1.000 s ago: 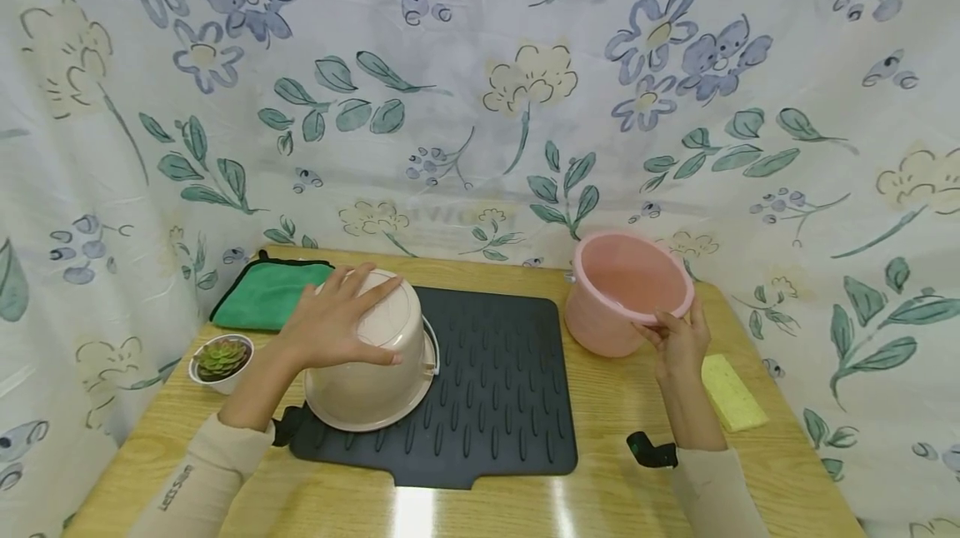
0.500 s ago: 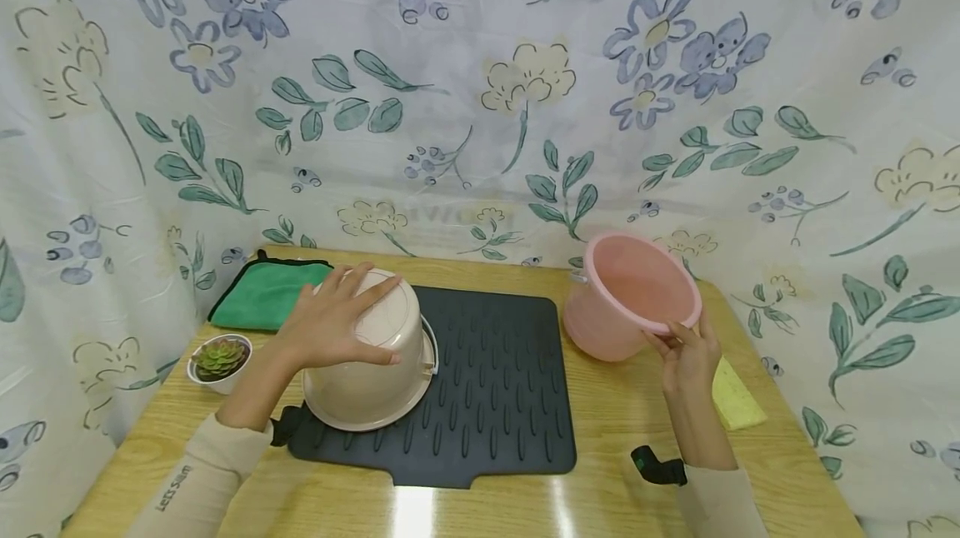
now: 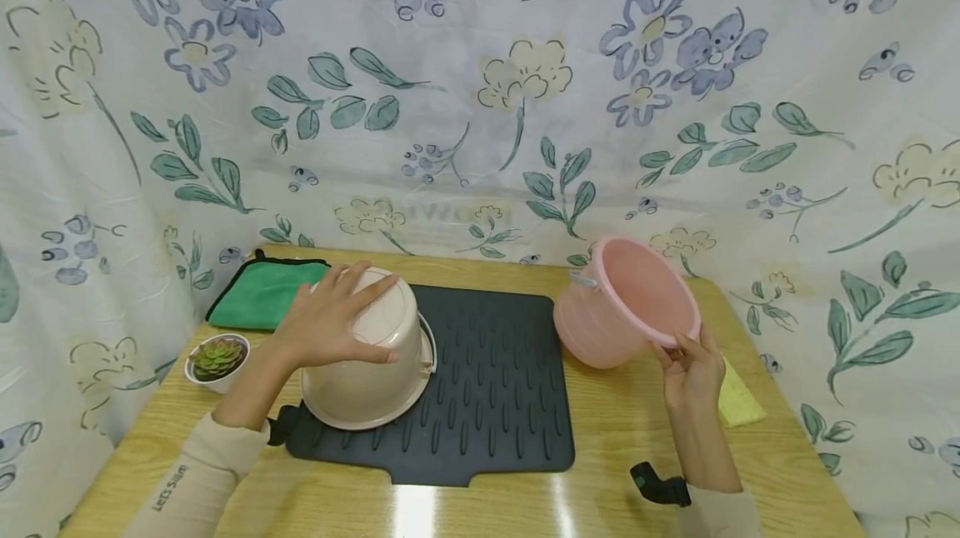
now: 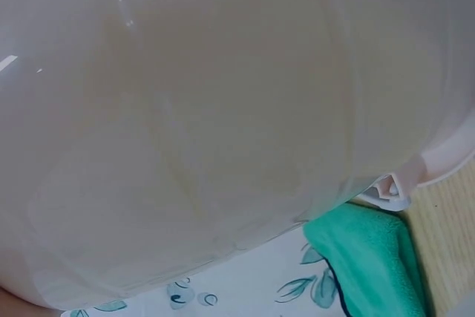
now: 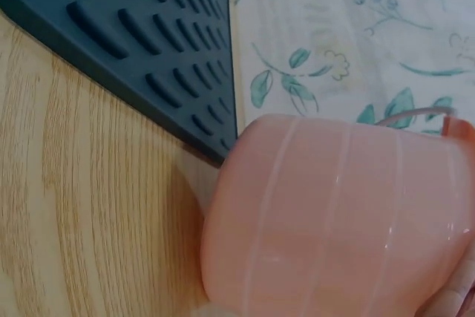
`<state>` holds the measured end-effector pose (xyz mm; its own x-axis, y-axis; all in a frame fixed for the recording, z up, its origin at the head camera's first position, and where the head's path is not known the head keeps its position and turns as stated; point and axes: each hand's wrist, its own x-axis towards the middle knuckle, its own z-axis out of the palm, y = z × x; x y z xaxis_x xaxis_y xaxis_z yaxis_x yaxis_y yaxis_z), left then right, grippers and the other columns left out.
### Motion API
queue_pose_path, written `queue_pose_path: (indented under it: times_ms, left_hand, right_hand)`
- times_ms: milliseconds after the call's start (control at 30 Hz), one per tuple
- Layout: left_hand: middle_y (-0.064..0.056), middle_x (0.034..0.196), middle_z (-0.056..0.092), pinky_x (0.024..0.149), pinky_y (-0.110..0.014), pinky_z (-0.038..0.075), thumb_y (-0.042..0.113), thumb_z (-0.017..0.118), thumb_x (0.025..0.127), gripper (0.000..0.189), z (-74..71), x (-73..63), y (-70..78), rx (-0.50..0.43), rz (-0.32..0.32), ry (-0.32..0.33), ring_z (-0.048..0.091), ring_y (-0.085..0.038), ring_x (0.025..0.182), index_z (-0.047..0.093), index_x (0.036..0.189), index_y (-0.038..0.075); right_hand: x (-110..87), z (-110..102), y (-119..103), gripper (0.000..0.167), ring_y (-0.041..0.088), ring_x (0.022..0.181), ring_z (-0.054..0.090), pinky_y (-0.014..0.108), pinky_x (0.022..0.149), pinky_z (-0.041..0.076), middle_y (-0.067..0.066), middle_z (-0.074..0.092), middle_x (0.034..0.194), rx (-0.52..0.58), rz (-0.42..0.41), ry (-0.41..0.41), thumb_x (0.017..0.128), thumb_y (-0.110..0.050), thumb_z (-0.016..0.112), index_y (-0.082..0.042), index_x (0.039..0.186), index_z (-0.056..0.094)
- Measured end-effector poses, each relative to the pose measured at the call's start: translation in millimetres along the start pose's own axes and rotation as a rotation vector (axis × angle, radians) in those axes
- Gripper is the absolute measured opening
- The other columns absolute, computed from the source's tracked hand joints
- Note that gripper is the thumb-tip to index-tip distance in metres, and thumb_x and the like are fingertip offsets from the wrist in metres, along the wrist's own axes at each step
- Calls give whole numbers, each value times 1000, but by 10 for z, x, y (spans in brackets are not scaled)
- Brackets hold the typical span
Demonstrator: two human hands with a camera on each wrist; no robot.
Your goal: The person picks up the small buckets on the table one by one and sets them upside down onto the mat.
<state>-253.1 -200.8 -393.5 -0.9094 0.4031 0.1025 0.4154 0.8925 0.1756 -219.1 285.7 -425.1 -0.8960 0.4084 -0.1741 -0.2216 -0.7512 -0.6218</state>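
Note:
An upside-down beige bucket [image 3: 367,396] stands on the left part of a dark ridged mat [image 3: 495,371]. My left hand [image 3: 330,317] rests on its upturned base with the fingers spread. In the left wrist view the beige bucket [image 4: 245,109] fills most of the picture. To the right of the mat, a pink bucket [image 3: 600,321] tilts with its mouth facing up and to the right. My right hand [image 3: 693,367] pinches its near rim between thumb and fingers. Ribbed sides of the pink bucket [image 5: 334,213] show in the right wrist view.
A green cloth [image 3: 262,295] with dark edging lies at the back left. In front of it stands a small potted succulent [image 3: 217,359]. A yellow sponge [image 3: 738,396] lies right of my right hand. A floral curtain [image 3: 450,105] hangs behind the wooden table [image 3: 615,455].
The pink bucket has tipped further to the right, its base shifting left toward the mat. My right hand has moved slightly right and nearer with the rim. The left hand stays on the beige bucket.

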Motion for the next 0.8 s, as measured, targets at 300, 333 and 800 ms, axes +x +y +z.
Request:
queue_pose_path:
  times_ms: [300, 333, 800]
  left_hand:
    - [-13, 164, 18, 98, -78, 25, 89, 60, 65, 113, 0, -3, 0, 3, 1, 4, 19, -44, 147, 28, 157, 33]
    - [-13, 164, 18, 98, -78, 25, 89, 60, 65, 113, 0, -5, 0, 4, 1, 5, 19, -44, 147, 27, 157, 33]
    - [-12, 165, 17, 99, -78, 24, 90, 60, 64, 114, 1, -9, 0, -6, -3, -1, 16, -44, 148, 23, 158, 37]
  right_hand:
    - [-92, -76, 9, 43, 24, 56, 62, 33, 55, 58, 14, 64, 81, 143, 9, -65, 97, 13, 40, 1, 138, 49]
    - [-105, -92, 14, 35, 25, 57, 63, 33, 56, 59, 15, 64, 77, 162, 10, -92, 98, 12, 40, 4, 129, 53]
    - [-318, -190, 17, 32, 30, 67, 67, 39, 66, 61, 20, 65, 87, 359, 83, -255, 100, 11, 35, 5, 125, 54]
